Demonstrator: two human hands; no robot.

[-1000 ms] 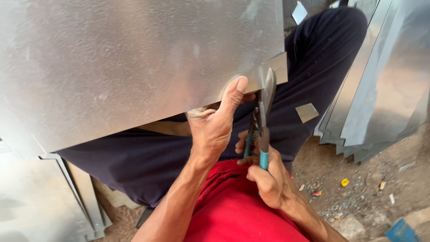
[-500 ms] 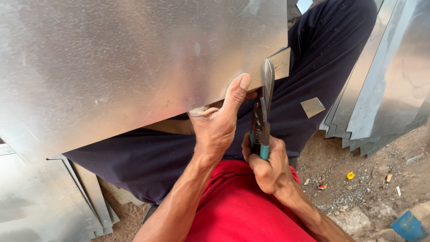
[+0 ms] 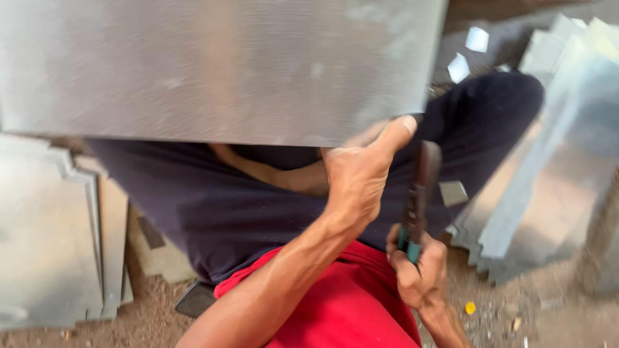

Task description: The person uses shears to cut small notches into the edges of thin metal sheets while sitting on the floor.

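Observation:
A large grey metal sheet (image 3: pixel 213 67) fills the upper part of the view, resting over my lap in dark trousers. My left hand (image 3: pixel 358 174) grips the sheet's lower right edge, thumb pointing up along it. My right hand (image 3: pixel 419 267) is closed on the teal handles of metal snips (image 3: pixel 418 193), whose dark blades point up just right of the left hand, near the sheet's corner. The view is motion-blurred, and whether the blades touch the sheet is unclear.
Stacks of cut metal sheets lean at the right (image 3: pixel 554 161) and lie at the left (image 3: pixel 51 238). Small metal offcuts (image 3: pixel 453 192) lie on my leg and beyond the sheet (image 3: pixel 467 55). Dirt ground with bits of debris (image 3: pixel 509 309) shows at lower right.
The sheet has swung level and shifted right and down in view. The snips have dropped lower, away from the sheet's edge. My left hand keeps its grip.

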